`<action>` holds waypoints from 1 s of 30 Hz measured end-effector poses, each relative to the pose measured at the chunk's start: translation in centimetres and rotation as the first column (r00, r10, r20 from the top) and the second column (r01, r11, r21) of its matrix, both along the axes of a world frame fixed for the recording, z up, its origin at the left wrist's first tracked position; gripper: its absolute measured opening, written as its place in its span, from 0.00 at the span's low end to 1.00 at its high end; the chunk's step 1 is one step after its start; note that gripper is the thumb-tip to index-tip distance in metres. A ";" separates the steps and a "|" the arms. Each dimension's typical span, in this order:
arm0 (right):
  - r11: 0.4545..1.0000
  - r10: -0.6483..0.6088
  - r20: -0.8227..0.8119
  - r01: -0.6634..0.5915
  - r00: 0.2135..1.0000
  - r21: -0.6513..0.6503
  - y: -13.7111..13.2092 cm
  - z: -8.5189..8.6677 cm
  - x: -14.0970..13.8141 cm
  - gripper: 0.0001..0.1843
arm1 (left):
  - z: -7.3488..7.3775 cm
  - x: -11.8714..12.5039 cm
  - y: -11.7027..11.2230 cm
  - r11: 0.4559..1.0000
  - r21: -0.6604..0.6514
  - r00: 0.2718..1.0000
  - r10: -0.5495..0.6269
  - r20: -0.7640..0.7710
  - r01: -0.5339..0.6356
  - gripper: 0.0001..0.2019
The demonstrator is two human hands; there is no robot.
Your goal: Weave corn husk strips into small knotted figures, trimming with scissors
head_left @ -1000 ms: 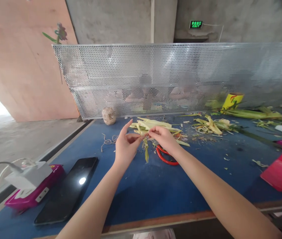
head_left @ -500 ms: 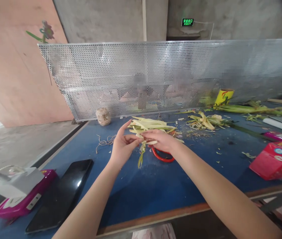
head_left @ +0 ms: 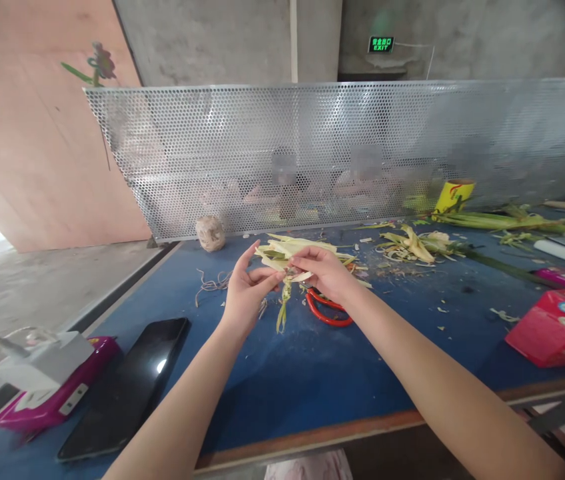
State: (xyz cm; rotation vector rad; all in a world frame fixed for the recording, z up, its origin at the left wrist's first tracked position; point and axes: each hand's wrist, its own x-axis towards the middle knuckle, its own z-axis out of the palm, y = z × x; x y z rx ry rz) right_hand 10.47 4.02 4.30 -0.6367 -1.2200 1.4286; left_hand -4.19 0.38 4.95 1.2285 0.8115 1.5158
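Observation:
Above the blue table (head_left: 312, 380) my left hand (head_left: 246, 293) and my right hand (head_left: 325, 270) meet, both pinched on a small woven piece of pale green leaf strips (head_left: 287, 280) whose loose ends hang down between them. My left forefinger sticks up; the other fingers close on the piece. Red-handled scissors (head_left: 327, 312) lie on the table just under my right hand. A pile of cut leaf strips (head_left: 297, 248) lies right behind the hands.
A black phone (head_left: 127, 383) and a pink power strip with a white charger (head_left: 42, 387) lie at the left. A red box (head_left: 557, 327) sits at the right. More leaves and stalks (head_left: 487, 223) and a yellow cup (head_left: 455, 193) line the perforated metal screen (head_left: 342, 147), with people behind it.
The hands have stayed together on the leaf piece, fingers shifting slightly on it. The view swung a little left and back.

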 end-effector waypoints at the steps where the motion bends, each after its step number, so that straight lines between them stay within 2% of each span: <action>1: 1.000 -0.020 0.006 0.020 1.000 0.017 -0.1 0.1 0.0 0.08 | 0.0 0.0 0.0 1.000 -0.005 1.000 0.008 0.008 -0.008 0.43; 8: 0.956 -0.066 0.162 0.016 0.985 0.292 -0.7 0.4 -0.1 0.03 | -0.1 -0.3 0.3 0.992 -0.124 0.995 -0.027 0.100 0.039 0.38; 15: 0.942 -0.037 0.235 -0.044 0.971 0.332 -1.0 0.5 0.4 0.06 | -0.1 -0.6 0.3 0.984 -0.168 0.989 -0.032 0.144 0.056 0.33; 21: 0.931 -0.096 0.239 0.002 0.966 0.366 -1.0 0.2 0.2 0.04 | -0.5 -0.5 0.3 0.989 -0.138 0.992 -0.036 0.122 0.053 0.31; 24: 0.895 -0.156 0.294 0.009 0.943 0.446 -1.0 0.1 0.3 0.02 | -0.7 -0.5 0.4 0.991 -0.123 0.992 -0.044 0.117 0.059 0.30; 30: 0.793 -0.213 0.294 -0.011 0.932 0.609 -1.0 -0.2 0.5 0.03 | -0.6 -0.6 0.4 0.985 -0.146 0.985 -0.063 0.162 0.088 0.29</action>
